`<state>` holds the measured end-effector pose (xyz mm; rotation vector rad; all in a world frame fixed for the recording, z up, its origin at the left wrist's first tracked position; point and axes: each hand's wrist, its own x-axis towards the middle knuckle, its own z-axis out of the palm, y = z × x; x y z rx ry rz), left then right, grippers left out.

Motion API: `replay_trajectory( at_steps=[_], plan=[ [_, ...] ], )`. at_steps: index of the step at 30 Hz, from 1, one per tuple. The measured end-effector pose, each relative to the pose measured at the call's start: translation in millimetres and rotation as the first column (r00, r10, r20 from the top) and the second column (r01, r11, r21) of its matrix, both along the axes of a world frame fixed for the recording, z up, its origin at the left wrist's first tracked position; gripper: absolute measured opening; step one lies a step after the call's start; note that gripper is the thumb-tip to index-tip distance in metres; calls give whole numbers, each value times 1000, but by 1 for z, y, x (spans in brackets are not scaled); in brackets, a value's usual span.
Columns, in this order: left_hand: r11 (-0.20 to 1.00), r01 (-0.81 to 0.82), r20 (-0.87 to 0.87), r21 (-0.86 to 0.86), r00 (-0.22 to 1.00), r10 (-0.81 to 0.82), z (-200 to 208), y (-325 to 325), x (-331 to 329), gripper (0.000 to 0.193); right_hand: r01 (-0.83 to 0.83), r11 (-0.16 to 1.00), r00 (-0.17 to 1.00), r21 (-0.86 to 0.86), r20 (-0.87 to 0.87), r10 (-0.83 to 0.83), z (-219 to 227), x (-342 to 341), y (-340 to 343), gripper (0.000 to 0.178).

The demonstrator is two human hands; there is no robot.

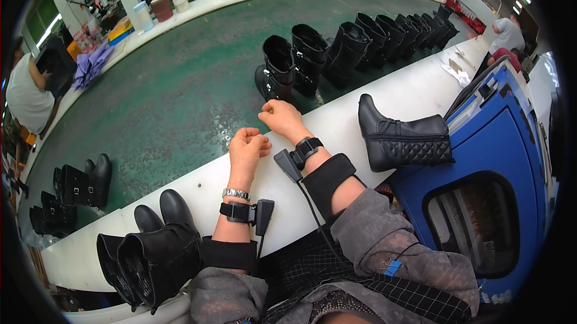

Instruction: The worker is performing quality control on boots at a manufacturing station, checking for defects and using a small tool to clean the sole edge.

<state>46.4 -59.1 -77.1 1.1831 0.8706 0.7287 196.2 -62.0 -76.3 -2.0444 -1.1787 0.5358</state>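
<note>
From my end I can read no text, label, number or sign. Pale marks [497,297] low on the blue machine [481,146], lower right of the frame, could be lettering or wear; I can't tell which. Any print on the pale tub [181,4], upper left, is too small for me.

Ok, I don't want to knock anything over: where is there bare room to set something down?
Widest is the green surface, between the row of boots and the far-left boots. On the white ledge, bare strips lie between the near-left boots and left hand, and between the right hand and the boot on its side. The row itself is crowded.
</note>
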Motion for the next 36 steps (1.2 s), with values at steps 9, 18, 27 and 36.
replay_trajectory(
  at_steps=[9, 18, 27, 36],
  plan=[
    [1000, 2, -5, 2, 1000, -2, 1, 0, 0, 25, -65, 996, 993, -66, 94, 71, 5, -2, -2, 26],
    [1000, -1, 0, 8, 1000, 1, 0, 0, 0, 25, -87, 994, 991, -69, 98, 93, 3, -2, -1, 25],
    [1000, 0, -15, 9, 1000, 0, 1, 0, 0, 26, -91, 993, 986, -72, 132, 100, 0, -2, -1, 28],
    [1000, -4, -18, 3, 1000, 4, 3, -1, -1, 27, -101, 992, 985, -80, 131, 111, 0, -3, 0, 29]
  ],
)
